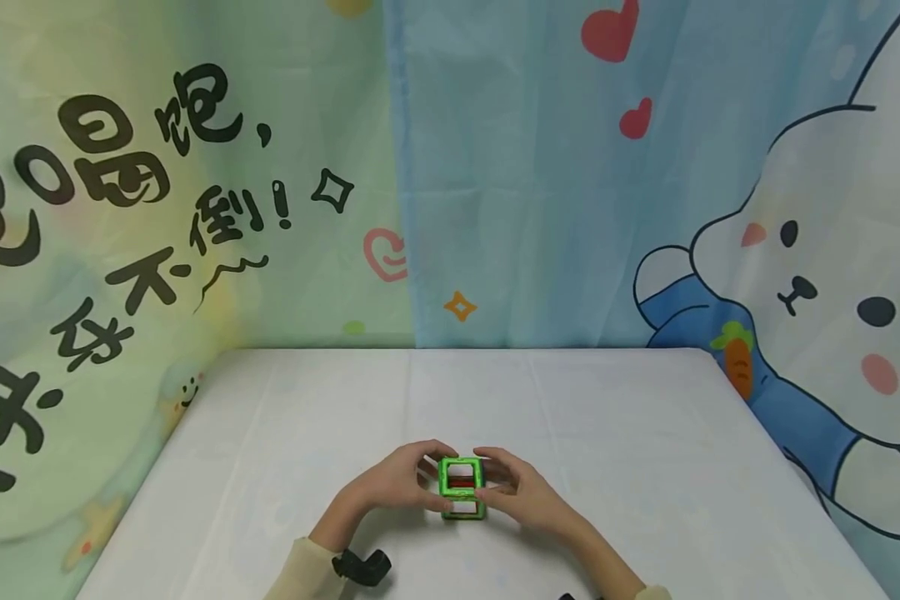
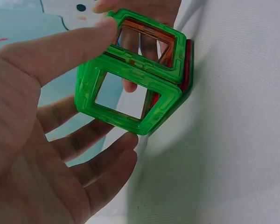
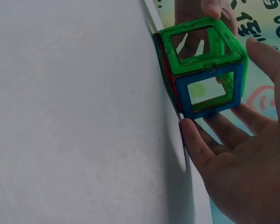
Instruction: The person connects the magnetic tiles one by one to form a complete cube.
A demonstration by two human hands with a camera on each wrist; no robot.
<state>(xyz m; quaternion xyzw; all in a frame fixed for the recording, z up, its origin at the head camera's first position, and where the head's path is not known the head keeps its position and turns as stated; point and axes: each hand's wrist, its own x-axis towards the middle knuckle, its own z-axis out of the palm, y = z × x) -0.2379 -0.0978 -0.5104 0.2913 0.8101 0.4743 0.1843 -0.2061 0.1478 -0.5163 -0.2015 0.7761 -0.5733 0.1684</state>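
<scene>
A small box of magnetic tiles (image 1: 462,494) sits near the front of the table, between my two hands. Its translucent frames are mostly green, with a blue tile (image 3: 237,88) on the side by my right hand and red along the base. My left hand (image 1: 396,482) holds it from the left, thumb on an upper green edge and fingers along the side. On the opposite side my right hand (image 1: 531,498) grips the box, thumb near the top edge and fingertips against the blue side and base. The tile frames are see-through in the middle.
A white cloth covers the table (image 1: 307,400). Behind it hangs a printed curtain (image 1: 510,208) with a cartoon rabbit, hearts and lettering. A black strap with a device (image 1: 362,568) sits on my left wrist.
</scene>
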